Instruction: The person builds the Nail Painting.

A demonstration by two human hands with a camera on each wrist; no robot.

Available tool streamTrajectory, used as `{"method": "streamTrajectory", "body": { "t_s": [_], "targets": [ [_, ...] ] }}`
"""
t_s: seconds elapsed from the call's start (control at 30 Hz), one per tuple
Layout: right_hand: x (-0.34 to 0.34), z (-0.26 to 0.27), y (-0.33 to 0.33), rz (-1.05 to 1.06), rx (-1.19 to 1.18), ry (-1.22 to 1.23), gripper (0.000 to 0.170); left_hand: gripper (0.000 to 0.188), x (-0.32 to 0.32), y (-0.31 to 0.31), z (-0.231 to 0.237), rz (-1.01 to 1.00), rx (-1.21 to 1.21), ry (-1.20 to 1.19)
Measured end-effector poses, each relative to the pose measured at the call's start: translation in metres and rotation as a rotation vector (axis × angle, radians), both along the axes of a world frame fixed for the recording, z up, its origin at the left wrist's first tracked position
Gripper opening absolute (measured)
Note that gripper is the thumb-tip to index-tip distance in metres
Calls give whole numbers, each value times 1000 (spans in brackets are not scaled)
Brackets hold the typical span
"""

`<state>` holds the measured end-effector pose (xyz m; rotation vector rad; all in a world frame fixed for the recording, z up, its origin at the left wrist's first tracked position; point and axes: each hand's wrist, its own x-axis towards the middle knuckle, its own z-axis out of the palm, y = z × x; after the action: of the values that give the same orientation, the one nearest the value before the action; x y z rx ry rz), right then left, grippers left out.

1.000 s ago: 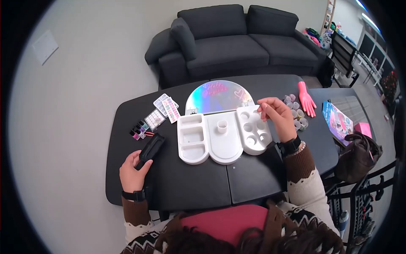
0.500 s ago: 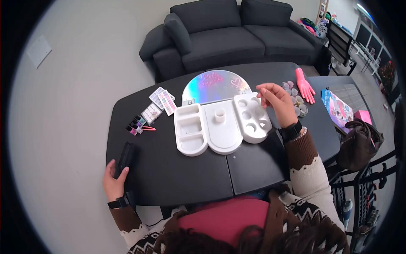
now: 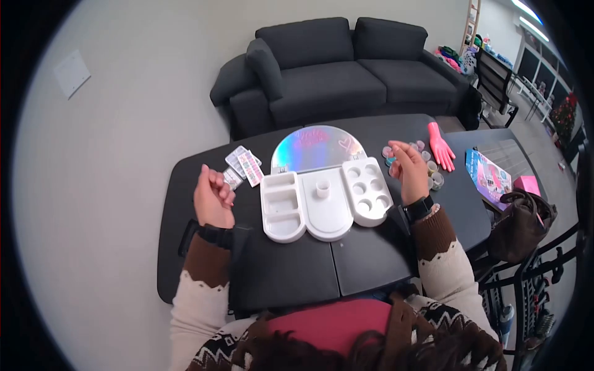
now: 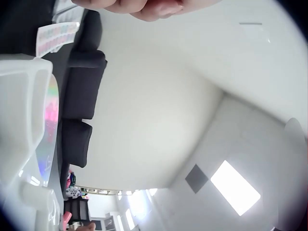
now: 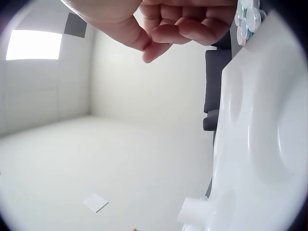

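My left hand [image 3: 213, 199] is raised over the left side of the table, fingers loosely bent and nothing seen in them. Beside that wrist lies a long black case [image 3: 187, 238], partly covered by the arm. In the head view my right hand [image 3: 411, 173] hovers by the outer edge of the white nail station [image 3: 281, 232], which has three compartments left, a small cup [image 3: 323, 188] in the middle and round holes right. The right wrist view shows its thumb and fingers [image 5: 197, 30] loosely curled, nothing visible between them. A rainbow mirror lid [image 3: 318, 148] lies folded back behind the station.
Nail sticker sheets [image 3: 250, 168] lie left of the station. Small clear pots [image 3: 431, 168] and a pink practice hand [image 3: 440, 147] are at the right. A blue box [image 3: 487, 176] and brown bag [image 3: 523, 222] sit on the side table; a grey sofa [image 3: 334, 80] stands behind.
My left hand has let go of the black case at the table's left edge, then moved up and right towards the nail sheets. My right hand has stayed by the station.
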<state>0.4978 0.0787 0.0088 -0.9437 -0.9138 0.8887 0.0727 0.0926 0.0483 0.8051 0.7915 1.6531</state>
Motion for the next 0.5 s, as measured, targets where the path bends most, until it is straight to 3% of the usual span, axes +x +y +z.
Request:
{"method": "streamTrajectory", "body": {
  "t_s": [0.17, 0.23, 0.5],
  "targets": [
    [-4, -2, -5, 18, -123, 64, 23, 47, -3, 21, -44, -14, -288, -284],
    [-5, -3, -6, 35, -124, 64, 23, 48, -8, 17, -56, -202, -238, -370],
    [-3, -4, -7, 79, -122, 95, 28, 56, 5, 12, -63, -315, -247, -196]
  ]
}}
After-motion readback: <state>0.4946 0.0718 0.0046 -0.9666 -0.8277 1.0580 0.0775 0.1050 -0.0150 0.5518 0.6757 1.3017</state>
